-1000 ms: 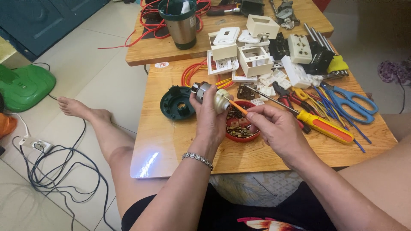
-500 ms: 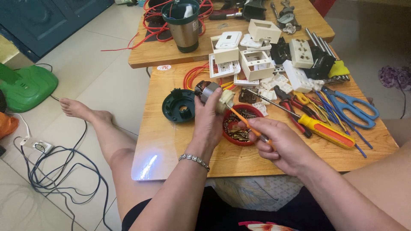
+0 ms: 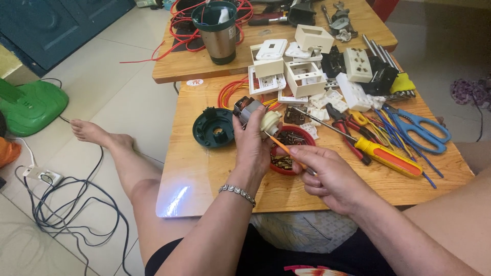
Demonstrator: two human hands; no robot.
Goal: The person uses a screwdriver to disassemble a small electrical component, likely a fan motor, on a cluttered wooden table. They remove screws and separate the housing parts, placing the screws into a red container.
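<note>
Left hand (image 3: 254, 145) grips a small electric motor (image 3: 255, 113) above the middle of the near table, fingers wrapped round its body, thumb side toward the cream-coloured end cap; right hand (image 3: 327, 176) pinches a thin orange-handled screwdriver (image 3: 287, 149) between thumb and fingers, hand closed round the shaft end.

Change since a second ago: the right hand has drawn back toward the near edge and dropped lower, while the motor has stayed at much the same spot over the table; the screwdriver tip now meets the motor just under the cream cap, where earlier the tool lay flatter and higher. My reading: the tool is being re-seated on a fixing at that end rather than taken away; the work on the motor looks to be mid-way, not finished.

Orientation: the motor's long axis runs roughly left to right and a little away, metal end toward the table's left edge, cream cap toward the right; the screwdriver's long axis slants from the near right up to the far left, tip at the motor.

Just below the hands, a red bowl (image 3: 286, 153) of small metal parts; to its left a dark green round housing (image 3: 214, 128); toward the right edge a big orange-and-yellow screwdriver (image 3: 381, 153) and blue scissors (image 3: 419, 128).
</note>
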